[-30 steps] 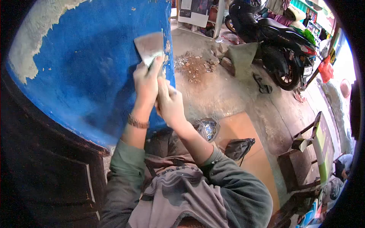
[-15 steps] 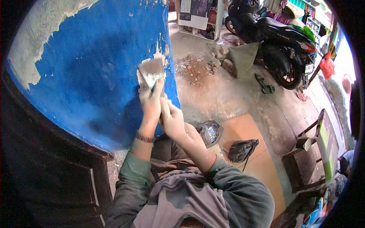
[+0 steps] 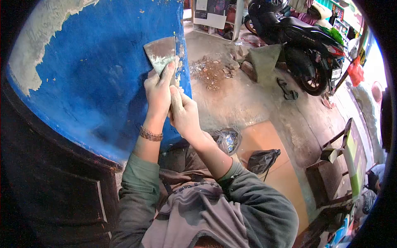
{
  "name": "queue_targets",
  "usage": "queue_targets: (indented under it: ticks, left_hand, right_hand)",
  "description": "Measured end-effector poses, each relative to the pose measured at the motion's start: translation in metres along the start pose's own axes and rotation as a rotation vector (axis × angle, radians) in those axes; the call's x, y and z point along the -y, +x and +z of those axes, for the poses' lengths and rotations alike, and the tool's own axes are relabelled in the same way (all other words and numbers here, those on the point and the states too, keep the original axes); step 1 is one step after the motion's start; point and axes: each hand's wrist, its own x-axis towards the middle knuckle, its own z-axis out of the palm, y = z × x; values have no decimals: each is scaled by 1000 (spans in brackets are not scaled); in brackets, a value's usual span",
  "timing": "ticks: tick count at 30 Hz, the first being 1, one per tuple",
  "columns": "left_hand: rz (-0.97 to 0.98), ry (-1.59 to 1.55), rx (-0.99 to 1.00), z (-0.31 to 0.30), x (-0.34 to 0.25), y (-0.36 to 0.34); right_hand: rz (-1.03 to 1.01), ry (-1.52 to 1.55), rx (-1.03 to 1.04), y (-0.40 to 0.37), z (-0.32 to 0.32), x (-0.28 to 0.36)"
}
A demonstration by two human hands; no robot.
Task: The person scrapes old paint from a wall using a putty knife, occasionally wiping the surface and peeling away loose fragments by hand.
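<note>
Both hands hold a wide scraper (image 3: 161, 53) with a flared metal blade, smeared pale near its base. My left hand (image 3: 158, 94) is wrapped round it just below the blade, thumb pointing up along the metal. My right hand (image 3: 185, 113) is closed lower down, around the handle end, which the fingers mostly hide. The blade lies against the blue wall (image 3: 99, 82), close to its right edge. Along that edge, paint is chipped and pale patches show. At the upper left of the wall a large bare grey area is exposed.
Rubble (image 3: 213, 73) lies on the concrete floor beyond the wall edge. A motorcycle (image 3: 300, 45) stands behind it, near a sandal (image 3: 287, 89). Close to my right arm are a plastic bag (image 3: 228, 140), a black bag (image 3: 263, 160) and cardboard (image 3: 285, 186). A dark door (image 3: 62, 190) is at left.
Both hands and the scraper have moved up along the wall, the blade shifting slightly left. My forearms are stretched further forward, and more chipped wall edge shows beside the blade.
</note>
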Motion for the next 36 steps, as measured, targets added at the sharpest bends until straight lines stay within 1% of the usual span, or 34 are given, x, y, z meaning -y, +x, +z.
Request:
queue_targets:
  ticks: [1, 2, 3, 5, 6, 7, 8, 9, 10, 11, 13, 14, 15, 17, 18, 20, 21, 22, 23, 25, 26, 27, 28, 29, 31, 32, 33, 35, 36]
  left_hand:
    - [58, 84, -7, -3, 7, -1]
    - [-18, 3, 5, -5, 14, -10]
    - [-92, -79, 17, -6, 28, -18]
    - [-184, 29, -22, -2, 23, -29]
    - [-97, 2, -36, -1, 25, -24]
    - [-20, -24, -51, 1, 24, -17]
    - [40, -40, -28, 3, 19, -4]
    - [96, -54, -8, 4, 2, 5]
    - [-133, -75, 40, 4, -25, 5]
    - [-132, -73, 43, 4, -25, 6]
    - [-83, -102, 50, 5, -19, 9]
    - [22, -84, 10, 3, 2, 5]
    - [-13, -146, -46, 4, 13, -6]
    - [-129, -18, -48, 2, 17, -25]
    - [-114, -44, -49, 4, 17, -23]
    - [-119, -71, -31, 3, 13, -17]
    - [-114, -99, -14, 3, 7, -16]
    - [-175, -119, -10, 2, 4, -16]
    - [-180, -113, -12, -3, 7, -17]
    - [-143, -1, 21, -10, 19, -21]
    - [-158, -41, 5, -12, 31, -27]
    - [35, 38, -92, -4, 32, -28]
    - [-23, 44, -50, -5, 29, -26]
    - [-85, 49, -10, -7, 27, -25]
    - [-75, -32, 3, 0, 11, -10]
    - [-138, -67, 8, 3, -1, -12]
    - [-140, -67, 6, 0, 2, -14]
    - [-88, 82, 51, -10, 19, -19]
    - [-116, 54, 49, -14, 34, -25]
  right_hand:
    - [10, 14, 2, 0, 0, -2]
    - [67, 6, 1, -7, -1, -8]
    - [58, 5, 2, -14, -5, -16]
    - [156, 46, 11, -19, -9, -26]
    - [112, -7, 7, -17, -8, -17]
    - [117, -8, 5, -11, -6, -10]
    - [44, -13, -1, 0, -3, -4]
    - [-26, -18, -6, 7, -1, 5]
    - [10, 62, 25, 8, 1, 31]
    - [9, 65, 23, 9, 3, 26]
    - [-106, -6, -33, 15, 6, 8]
    - [-101, 38, -49, 7, 6, 1]
    - [-67, 21, -56, -3, 4, -7]
    - [116, 35, -13, -15, -6, -22]
    - [116, 38, -14, -13, -7, -21]
    - [47, 3, 8, -9, -9, -17]
    - [57, 3, 7, -8, -8, -16]
    - [88, 22, 7, -8, -6, -15]
    - [118, 44, 9, -9, -2, -15]
    - [90, 57, -10, -17, 2, -25]
    - [61, 69, -25, -22, 1, -38]
    - [30, 84, -42, -23, 3, -38]
    - [79, 97, -27, -21, 1, -37]
    - [79, 96, -28, -17, -1, -37]
    - [20, 78, -8, -7, -2, -12]
    - [164, 102, 22, -6, -4, -4]
    - [166, 101, 23, -8, -3, -6]
    - [147, 85, -2, -16, -1, -16]
    - [83, 71, -14, -23, -2, -25]
